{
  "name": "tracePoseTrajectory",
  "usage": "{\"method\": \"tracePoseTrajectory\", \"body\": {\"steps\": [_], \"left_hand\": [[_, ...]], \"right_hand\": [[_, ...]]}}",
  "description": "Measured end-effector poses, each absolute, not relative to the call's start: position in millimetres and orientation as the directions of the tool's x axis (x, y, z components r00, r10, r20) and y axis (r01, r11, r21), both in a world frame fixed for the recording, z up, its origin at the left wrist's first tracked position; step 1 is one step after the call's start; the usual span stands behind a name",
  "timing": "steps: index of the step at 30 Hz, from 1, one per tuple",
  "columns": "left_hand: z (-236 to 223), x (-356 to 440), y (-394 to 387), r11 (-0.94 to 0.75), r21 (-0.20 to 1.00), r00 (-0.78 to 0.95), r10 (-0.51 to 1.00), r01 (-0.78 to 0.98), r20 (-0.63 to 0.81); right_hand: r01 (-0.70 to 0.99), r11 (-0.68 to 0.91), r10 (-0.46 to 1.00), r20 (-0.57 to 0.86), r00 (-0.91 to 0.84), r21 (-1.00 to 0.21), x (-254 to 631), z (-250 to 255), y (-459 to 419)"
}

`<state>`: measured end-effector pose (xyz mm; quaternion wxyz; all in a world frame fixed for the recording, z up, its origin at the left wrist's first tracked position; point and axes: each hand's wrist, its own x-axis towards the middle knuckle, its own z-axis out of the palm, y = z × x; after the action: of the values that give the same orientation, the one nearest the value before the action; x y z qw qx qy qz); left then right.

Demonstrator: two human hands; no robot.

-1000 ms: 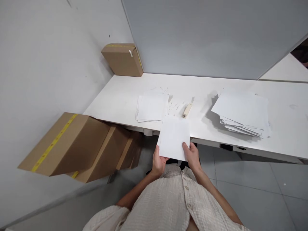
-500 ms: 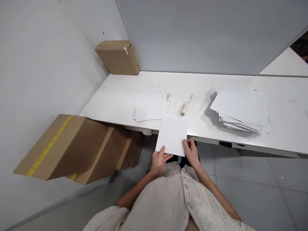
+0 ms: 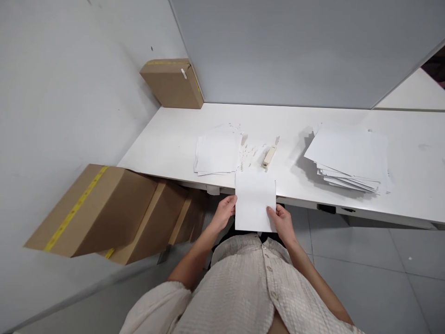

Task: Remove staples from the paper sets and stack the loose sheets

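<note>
White paper (image 3: pixel 255 204), one sheet or a few together, is held between my hands over the table's front edge. My left hand (image 3: pixel 225 211) pinches its left edge. On the right side, my right hand (image 3: pixel 281 220) grips it with the thumb on top and the fingers underneath. Just beyond the paper lies a cream-coloured stapler (image 3: pixel 269 157). A small stack of white sheets (image 3: pixel 219 154) rests to the left of the stapler. Farther right is a taller, uneven pile of white paper (image 3: pixel 347 155).
The white table (image 3: pixel 167 134) backs onto a grey panel (image 3: pixel 285 51). A cardboard box (image 3: pixel 172 86) stands in its far left corner. Several cardboard boxes (image 3: pixel 104 211) with yellow tape are at the lower left, beside the table. Small dark marks or scraps lie near the stapler.
The held paper has turned straighter and shifted slightly right and toward me. My left hand has moved from its bottom left corner up to its left edge; my right hand shifted slightly right.
</note>
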<state>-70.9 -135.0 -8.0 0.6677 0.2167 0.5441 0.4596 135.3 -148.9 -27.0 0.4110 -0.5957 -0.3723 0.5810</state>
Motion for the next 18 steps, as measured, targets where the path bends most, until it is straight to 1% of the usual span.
{"method": "tracePoseTrajectory", "body": {"steps": [2,6,8,10,13,16,18], "left_hand": [[-9,-64,-123,0.455,0.816,-0.031,0.867,-0.355,-0.497],[-15,-50,-116,0.375,0.879,-0.12,0.898,-0.294,-0.424],[-13,-49,-119,0.324,0.918,-0.144,0.921,-0.23,-0.361],[-2,-51,-121,0.242,0.959,-0.155,0.952,-0.15,-0.264],[29,-56,-118,0.073,0.997,-0.185,0.98,-0.016,-0.074],[64,-57,-105,-0.109,0.989,-0.233,0.964,0.096,0.129],[80,-55,-94,-0.197,0.973,-0.275,0.935,0.119,0.223]], "right_hand": [[0.012,-0.373,0.927,-0.372,0.051,-0.928,138,-26,-148],[0.025,-0.329,0.941,-0.325,0.089,-0.944,138,-20,-145],[0.014,-0.304,0.948,-0.301,0.098,-0.953,137,-14,-144],[-0.004,-0.262,0.961,-0.261,0.089,-0.965,138,-4,-142],[0.009,-0.129,0.988,-0.128,0.086,-0.992,140,20,-133],[0.069,0.078,0.991,0.085,0.104,-0.995,143,48,-114],[0.117,0.194,0.971,0.207,0.117,-0.974,144,62,-97]]}}
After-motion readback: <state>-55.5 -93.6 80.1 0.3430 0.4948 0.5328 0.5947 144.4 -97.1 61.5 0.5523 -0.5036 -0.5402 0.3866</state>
